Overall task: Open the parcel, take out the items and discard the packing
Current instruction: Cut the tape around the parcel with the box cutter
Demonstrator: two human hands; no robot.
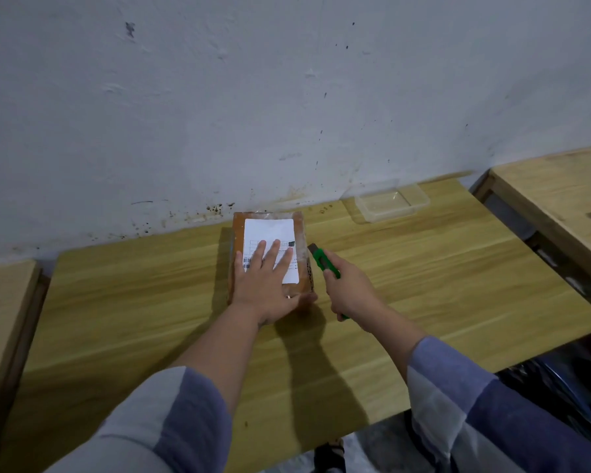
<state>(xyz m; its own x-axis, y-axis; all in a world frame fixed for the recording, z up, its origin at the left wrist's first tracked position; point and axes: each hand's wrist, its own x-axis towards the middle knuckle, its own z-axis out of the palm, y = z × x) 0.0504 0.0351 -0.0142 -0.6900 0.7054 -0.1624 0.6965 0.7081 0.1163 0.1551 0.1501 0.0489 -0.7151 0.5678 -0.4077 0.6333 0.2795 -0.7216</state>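
On the wooden counter (423,268), near the wall, lies the brown parcel (270,254); the left hand (267,285) presses flat on its label, while the right hand (348,288) grips a green utility knife (323,261) just beside it.

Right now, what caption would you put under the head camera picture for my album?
Left hand presses flat on the brown parcel while the right hand holds a green box cutter beside it on the wooden table.
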